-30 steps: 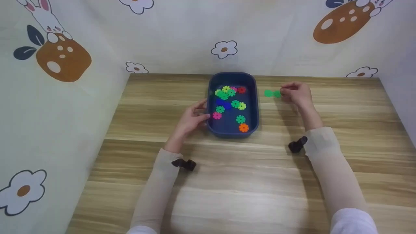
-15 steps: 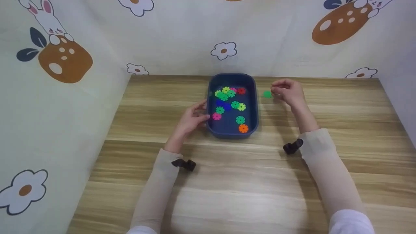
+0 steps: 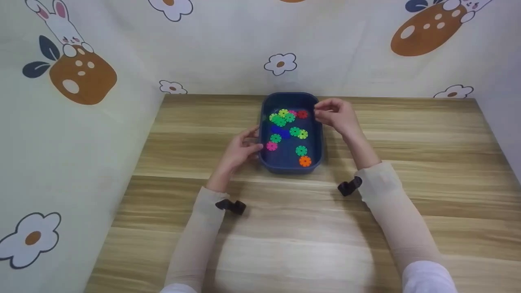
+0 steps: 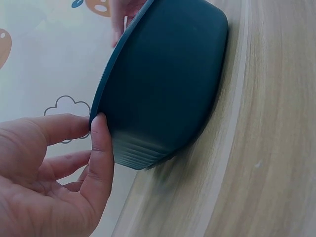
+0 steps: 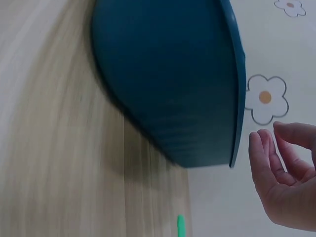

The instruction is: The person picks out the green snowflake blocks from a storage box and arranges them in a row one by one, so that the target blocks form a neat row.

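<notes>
A dark blue plastic box (image 3: 291,169) stands on the wooden table, holding several notched snowflake discs in green, yellow, pink, red, blue and orange. My left hand (image 3: 241,150) pinches its left rim between thumb and finger, as the left wrist view (image 4: 54,173) also shows. My right hand (image 3: 338,118) is raised at the far right rim. In the right wrist view its fingers (image 5: 261,163) are loosely curved, thumb apart from the other tips, with nothing visible between them. A green disc (image 5: 180,226) lies on the table below, hidden by the right hand in the head view.
A printed cloth wall (image 3: 228,49) rises directly behind the table's back edge, with another side wall (image 3: 134,122) at the left. Black camera mounts (image 3: 232,206) stick out from both sleeved wrists. Wood tabletop (image 3: 293,228) extends in front of the box.
My right hand has moved left from beside the green discs to the box's right rim, now covering them in the head view. The left hand and the box have stayed in place.
</notes>
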Tool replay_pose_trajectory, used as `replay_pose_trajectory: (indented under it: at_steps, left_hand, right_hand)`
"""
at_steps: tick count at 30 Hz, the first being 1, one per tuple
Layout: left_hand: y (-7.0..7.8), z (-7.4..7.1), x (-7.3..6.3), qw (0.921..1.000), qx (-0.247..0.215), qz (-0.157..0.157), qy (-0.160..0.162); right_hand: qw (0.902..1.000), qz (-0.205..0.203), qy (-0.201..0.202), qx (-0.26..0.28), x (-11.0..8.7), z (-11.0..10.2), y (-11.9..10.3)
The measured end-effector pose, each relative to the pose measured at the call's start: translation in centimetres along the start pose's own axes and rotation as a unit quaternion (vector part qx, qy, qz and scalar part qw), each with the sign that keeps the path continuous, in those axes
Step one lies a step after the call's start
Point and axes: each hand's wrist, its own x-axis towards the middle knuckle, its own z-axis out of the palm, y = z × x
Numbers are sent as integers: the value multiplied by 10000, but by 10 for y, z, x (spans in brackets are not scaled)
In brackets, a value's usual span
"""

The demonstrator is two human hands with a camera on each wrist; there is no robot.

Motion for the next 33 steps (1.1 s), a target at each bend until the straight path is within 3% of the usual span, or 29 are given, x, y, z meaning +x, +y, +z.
replay_pose_trajectory:
  at_steps: [8, 17, 33]
  left_hand:
    - [0, -1, -1, 10000, 64, -15, -20]
    - [0, -2, 0, 9998, 195, 67, -60]
    - [0, -3, -1, 9999, 59, -64, -95]
  right_hand:
    - [9989, 90, -213, -399, -1, 34, -1]
    - [9952, -77, -428, -881, 4, 67, 11]
    - [9859, 96, -505, -1595, 20, 86, 35]
